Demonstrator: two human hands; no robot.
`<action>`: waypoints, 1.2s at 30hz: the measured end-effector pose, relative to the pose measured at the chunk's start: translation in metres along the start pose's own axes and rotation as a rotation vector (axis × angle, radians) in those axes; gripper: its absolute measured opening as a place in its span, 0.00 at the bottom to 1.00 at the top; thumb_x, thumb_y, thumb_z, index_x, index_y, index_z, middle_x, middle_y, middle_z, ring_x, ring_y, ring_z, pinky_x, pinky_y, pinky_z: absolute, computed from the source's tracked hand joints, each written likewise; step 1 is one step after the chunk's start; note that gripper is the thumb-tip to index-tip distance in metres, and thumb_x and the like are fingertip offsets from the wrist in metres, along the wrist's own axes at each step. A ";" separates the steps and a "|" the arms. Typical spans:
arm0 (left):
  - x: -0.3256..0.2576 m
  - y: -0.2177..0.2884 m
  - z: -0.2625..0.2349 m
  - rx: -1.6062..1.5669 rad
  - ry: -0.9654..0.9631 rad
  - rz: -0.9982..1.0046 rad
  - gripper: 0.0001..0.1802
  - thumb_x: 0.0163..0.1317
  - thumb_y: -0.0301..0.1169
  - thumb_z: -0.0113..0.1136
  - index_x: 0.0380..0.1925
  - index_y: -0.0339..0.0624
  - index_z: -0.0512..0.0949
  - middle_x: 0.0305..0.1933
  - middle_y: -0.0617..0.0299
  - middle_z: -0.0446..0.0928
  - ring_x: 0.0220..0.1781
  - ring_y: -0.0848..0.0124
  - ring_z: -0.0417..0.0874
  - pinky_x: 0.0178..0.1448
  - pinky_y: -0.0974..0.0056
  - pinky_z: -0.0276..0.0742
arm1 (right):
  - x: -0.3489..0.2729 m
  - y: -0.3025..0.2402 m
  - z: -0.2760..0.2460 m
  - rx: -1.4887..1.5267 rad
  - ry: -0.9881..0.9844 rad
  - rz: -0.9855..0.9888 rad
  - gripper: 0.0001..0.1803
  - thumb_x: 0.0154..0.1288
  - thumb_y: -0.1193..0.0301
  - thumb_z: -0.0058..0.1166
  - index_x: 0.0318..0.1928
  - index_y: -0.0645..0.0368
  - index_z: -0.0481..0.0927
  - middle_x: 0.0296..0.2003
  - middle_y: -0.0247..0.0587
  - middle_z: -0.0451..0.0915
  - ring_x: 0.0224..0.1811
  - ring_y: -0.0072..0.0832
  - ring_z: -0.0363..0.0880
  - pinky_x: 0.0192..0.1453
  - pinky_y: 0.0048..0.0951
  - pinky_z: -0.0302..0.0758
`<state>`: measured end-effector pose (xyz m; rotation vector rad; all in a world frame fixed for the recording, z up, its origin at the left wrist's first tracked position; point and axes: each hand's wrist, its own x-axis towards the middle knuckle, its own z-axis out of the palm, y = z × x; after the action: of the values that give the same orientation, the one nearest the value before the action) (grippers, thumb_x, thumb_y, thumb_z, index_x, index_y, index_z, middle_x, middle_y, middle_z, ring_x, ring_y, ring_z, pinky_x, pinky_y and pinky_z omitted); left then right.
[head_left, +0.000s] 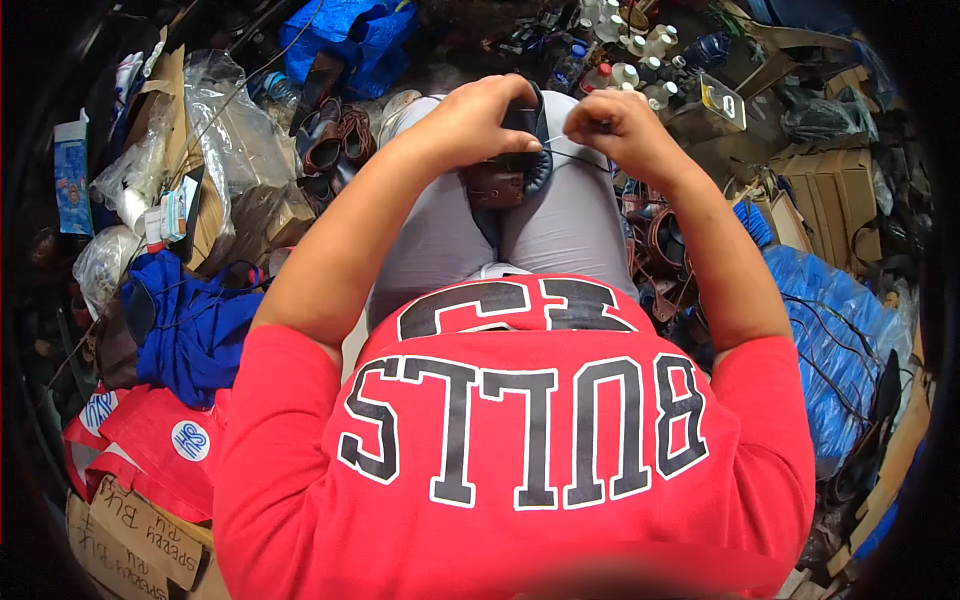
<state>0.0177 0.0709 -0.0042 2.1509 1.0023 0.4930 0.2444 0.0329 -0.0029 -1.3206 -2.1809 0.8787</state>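
A dark leather shoe (pixel 538 178) rests between my thighs, with a brown panel (pixel 495 187) on the side near me. My left hand (pixel 478 122) is closed on the shoe's left edge, its thumb lying across the top. On the other side, my right hand (pixel 622 132) is raised a little apart from the shoe, its fingers pinched together. A thin pale thread (pixel 557 140) runs from the shoe toward those fingertips. Below it a dark strand (pixel 580 158) trails to the right across my thigh. Whether a needle is in the pinch is too small to tell.
Several bottles (pixel 625 55) stand at the far right. Brown shoes (pixel 335 140) lie left of my knees, more (pixel 665 240) to the right. A blue bag (pixel 350 45), clear plastic (pixel 235 130), a cardboard box (pixel 825 200) and blue plastic-wrapped material (pixel 825 340) crowd around me.
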 end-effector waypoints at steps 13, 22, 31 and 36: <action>0.026 -0.019 0.010 -0.317 -0.366 -0.207 0.13 0.49 0.29 0.70 0.35 0.37 0.81 0.33 0.65 0.80 0.37 0.75 0.77 0.46 0.70 0.71 | 0.004 0.017 0.010 0.097 -0.053 -0.058 0.06 0.52 0.80 0.60 0.32 0.56 0.83 0.31 0.36 0.78 0.34 0.27 0.80 0.40 0.26 0.76; 0.020 -0.032 0.011 -0.431 -0.431 -0.192 0.14 0.53 0.30 0.67 0.40 0.38 0.82 0.36 0.63 0.80 0.40 0.74 0.77 0.51 0.69 0.70 | -0.019 0.006 0.025 0.092 0.082 -0.058 0.08 0.52 0.78 0.61 0.35 0.55 0.83 0.30 0.37 0.78 0.32 0.30 0.80 0.37 0.27 0.76; 0.020 -0.020 0.002 -0.279 -0.573 -0.094 0.17 0.56 0.28 0.62 0.47 0.43 0.80 0.43 0.60 0.75 0.49 0.68 0.75 0.56 0.66 0.67 | -0.015 -0.041 0.012 -0.476 -0.020 -0.134 0.09 0.51 0.77 0.55 0.33 0.52 0.84 0.31 0.40 0.76 0.36 0.37 0.77 0.43 0.37 0.71; 0.025 -0.022 -0.002 -0.133 -0.524 0.000 0.18 0.48 0.26 0.66 0.42 0.39 0.80 0.45 0.57 0.77 0.49 0.68 0.77 0.55 0.65 0.68 | 0.010 -0.066 0.012 -0.816 -0.223 -0.183 0.07 0.52 0.75 0.53 0.32 0.55 0.83 0.34 0.42 0.77 0.39 0.36 0.78 0.44 0.36 0.71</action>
<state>0.0207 0.1010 -0.0183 2.0056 0.6540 -0.0149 0.1916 0.0158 0.0364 -1.3478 -2.9383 0.0278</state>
